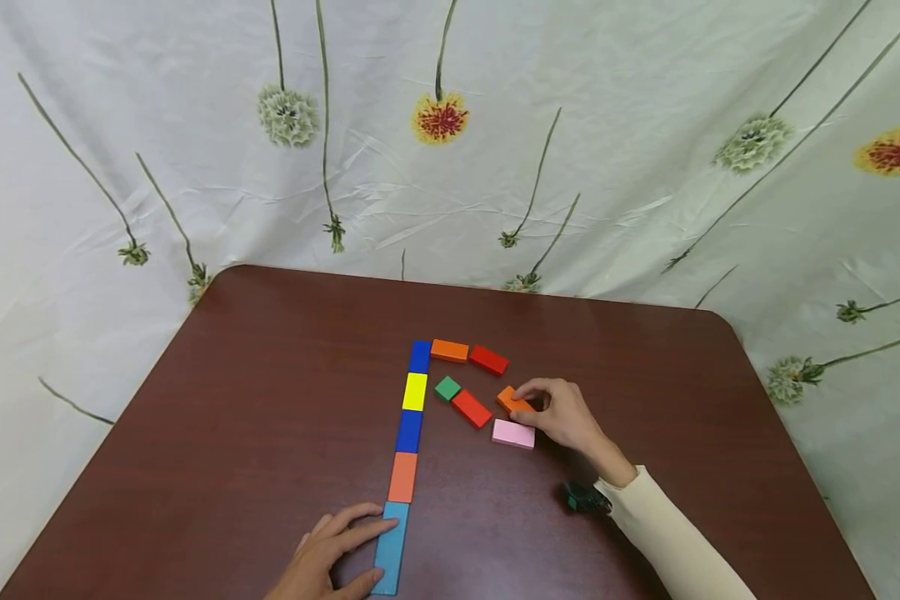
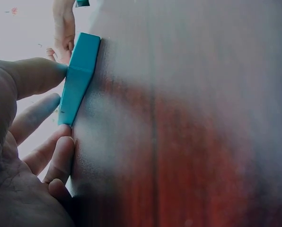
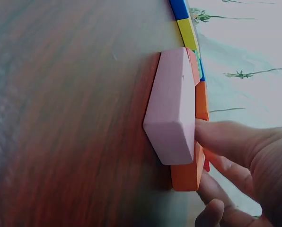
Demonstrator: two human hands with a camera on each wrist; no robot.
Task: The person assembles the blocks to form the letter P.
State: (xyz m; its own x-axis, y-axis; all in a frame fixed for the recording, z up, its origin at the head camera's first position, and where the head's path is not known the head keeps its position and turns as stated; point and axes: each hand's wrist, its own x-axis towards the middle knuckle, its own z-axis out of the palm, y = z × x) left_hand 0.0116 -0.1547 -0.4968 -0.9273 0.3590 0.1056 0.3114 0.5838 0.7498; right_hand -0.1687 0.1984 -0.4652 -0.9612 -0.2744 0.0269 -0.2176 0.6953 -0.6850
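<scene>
Pinching orange block (image 1: 507, 402) in right hand (image 1: 566, 414), resting outstretched left hand (image 1: 322, 552) on light-blue block (image 1: 391, 550); best steered clear of pink block (image 1: 513, 434).

A light blue block (image 1: 392, 546) and an orange block (image 1: 506, 398) are lying well apart.
The blue one is sitting at the near end of a straight row (image 1: 409, 431), with the left hand (image 1: 336, 550) touching it. The right hand (image 1: 564, 412) is pinching the orange one, and a pink block (image 1: 513, 434) is lying just nearer.
</scene>
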